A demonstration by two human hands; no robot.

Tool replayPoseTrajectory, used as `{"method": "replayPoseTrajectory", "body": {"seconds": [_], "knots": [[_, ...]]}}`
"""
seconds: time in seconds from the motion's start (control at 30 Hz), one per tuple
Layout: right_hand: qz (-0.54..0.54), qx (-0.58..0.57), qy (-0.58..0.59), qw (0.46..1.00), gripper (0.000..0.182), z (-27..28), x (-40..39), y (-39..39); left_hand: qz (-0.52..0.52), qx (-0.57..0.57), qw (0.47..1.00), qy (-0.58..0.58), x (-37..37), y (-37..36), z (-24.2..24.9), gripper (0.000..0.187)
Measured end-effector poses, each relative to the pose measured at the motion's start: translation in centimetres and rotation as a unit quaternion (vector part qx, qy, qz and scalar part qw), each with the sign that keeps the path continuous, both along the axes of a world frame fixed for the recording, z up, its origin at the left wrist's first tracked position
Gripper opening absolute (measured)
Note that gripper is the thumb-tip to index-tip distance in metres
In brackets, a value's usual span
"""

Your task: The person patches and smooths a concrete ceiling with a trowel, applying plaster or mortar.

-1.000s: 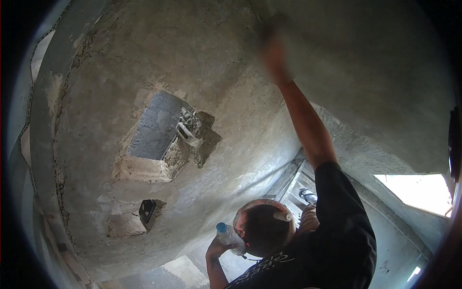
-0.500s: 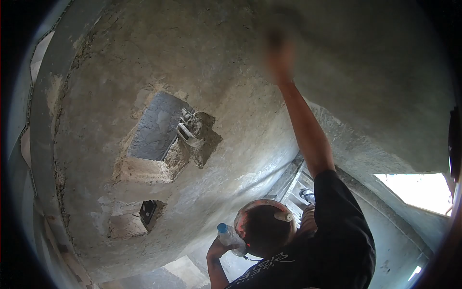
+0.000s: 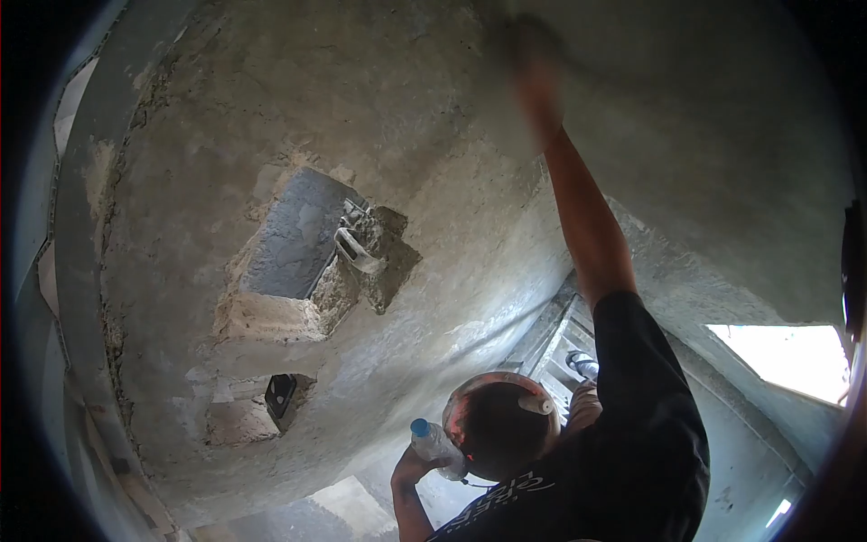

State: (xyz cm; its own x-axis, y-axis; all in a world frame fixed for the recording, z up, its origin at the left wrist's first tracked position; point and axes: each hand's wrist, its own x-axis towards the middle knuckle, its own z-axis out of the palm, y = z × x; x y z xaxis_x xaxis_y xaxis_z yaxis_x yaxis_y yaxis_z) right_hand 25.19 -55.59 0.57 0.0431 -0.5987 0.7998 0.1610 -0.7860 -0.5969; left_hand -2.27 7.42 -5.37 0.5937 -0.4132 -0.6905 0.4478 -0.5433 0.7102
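Observation:
My left hand is closed around a clear plastic bottle with a blue cap, low in the view. Beside the bottle is a round object with a dark middle and a reddish rim; I cannot make out what it is. My right arm is stretched up and away across the rough grey wall. At its end, my right hand is smeared by motion, with a dark blur around the fingers. Whether it holds something cannot be made out.
Left of centre, the wall has a rectangular recess with broken mortar and a pale metal piece. Below it is a smaller hole with a dark object inside. A bright opening lies at the right, and a ladder-like frame stands behind my arm.
My right hand and forearm have shifted slightly to the right and up over the wall. My left hand keeps hold of the bottle, a little further right in view.

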Motion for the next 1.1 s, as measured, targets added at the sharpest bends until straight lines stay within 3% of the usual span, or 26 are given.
{"method": "replayPoseTrajectory", "body": {"seconds": [0.07,0.2,0.3,0.4,0.47,0.5,0.57,0.7,0.77,0.9,0.97,1.1], "knots": [[-0.001,0.062,0.066,0.996,0.038,-1.3,0.3,-0.3,0.002,0.003,1.000,0.003,-0.1,-0.9,1.0,0.058],[0.071,0.045,0.060,0.995,0.040,-1.5,-3.2,2.0,-0.011,-0.033,0.999,0.024,0.3,-2.3,1.5,0.059],[0.097,0.121,0.036,0.987,0.040,-1.8,-3.7,2.2,-0.014,-0.057,0.998,0.036,0.6,-2.8,1.6,0.058],[0.050,0.131,-0.016,0.990,0.033,-0.5,-2.3,1.6,-0.016,-0.028,0.999,0.010,0.4,-1.4,0.7,0.058],[-0.057,-0.001,-0.044,0.997,0.038,-1.9,1.4,-0.4,-0.013,-0.025,1.000,0.012,0.3,-1.5,1.1,0.059],[-0.057,-0.001,-0.045,0.997,0.038,-2.1,1.4,-0.1,-0.011,-0.024,1.000,0.013,0.3,-1.7,1.2,0.059],[-0.020,0.012,0.072,0.997,0.041,-2.7,1.3,0.7,-0.006,-0.016,1.000,0.002,0.0,-1.0,0.6,0.059],[-0.050,0.013,0.072,0.996,0.041,-6.1,0.6,2.2,-0.013,-0.049,0.999,0.020,0.3,-3.2,2.3,0.059],[-0.043,0.069,0.032,0.996,0.039,-6.9,0.6,2.6,-0.004,-0.038,0.999,0.029,0.5,-3.7,2.7,0.060],[-0.020,0.167,0.058,0.984,0.039,-2.8,0.0,2.7,0.005,-0.017,1.000,0.022,0.5,-3.2,2.5,0.061],[-0.028,0.011,0.056,0.998,0.049,-1.8,1.2,1.7,0.007,-0.004,1.000,0.023,0.2,-2.6,2.3,0.061],[-0.082,-0.028,0.091,0.992,0.044,-6.0,1.4,1.9,0.004,-0.010,1.000,0.028,0.2,-2.9,2.4,0.060]]}}
